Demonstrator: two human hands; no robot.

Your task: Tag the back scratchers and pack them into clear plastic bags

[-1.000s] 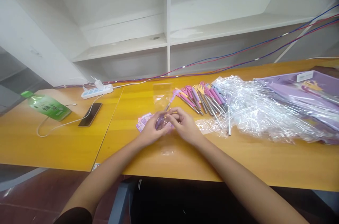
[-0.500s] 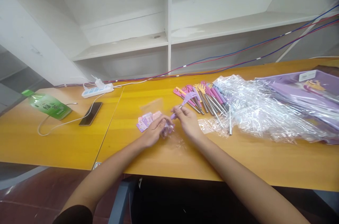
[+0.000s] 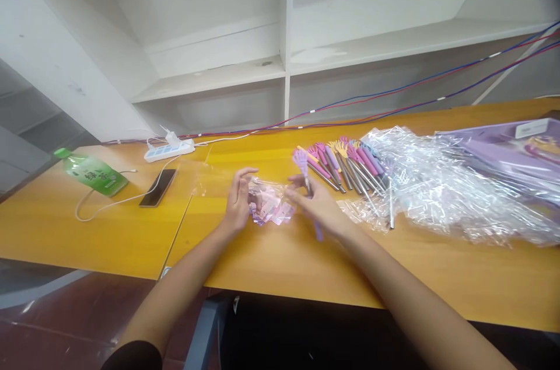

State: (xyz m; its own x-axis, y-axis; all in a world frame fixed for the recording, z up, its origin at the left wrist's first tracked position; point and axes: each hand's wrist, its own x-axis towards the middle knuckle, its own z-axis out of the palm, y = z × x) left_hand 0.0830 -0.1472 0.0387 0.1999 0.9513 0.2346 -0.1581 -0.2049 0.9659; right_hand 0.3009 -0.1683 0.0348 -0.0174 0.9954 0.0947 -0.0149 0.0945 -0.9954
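My right hand [image 3: 312, 198] grips a purple back scratcher [image 3: 301, 160], its claw pointing up and the other end hanging below the palm. My left hand [image 3: 240, 198] is open, its fingers apart, at the left side of a small pile of pink and purple printed cards [image 3: 273, 209]. Whether its fingertips touch the cards I cannot tell. Right of the hands lies a row of back scratchers [image 3: 345, 163] in pink, purple, yellow and blue, with metal shafts. A blurred clear plastic bag [image 3: 200, 180] shows left of my left hand.
A large heap of clear plastic bags [image 3: 437, 183] covers the right side, against a purple tray [image 3: 494, 139]. On the left are a green bottle [image 3: 94, 173], a phone [image 3: 158, 188] and a white power strip [image 3: 170, 150] with its cord. Shelves stand behind.
My hands have moved apart. The back scratcher has swung upright in my right hand. My left hand has opened beside the cards, and a clear bag now appears to its left. The view shifted slightly.
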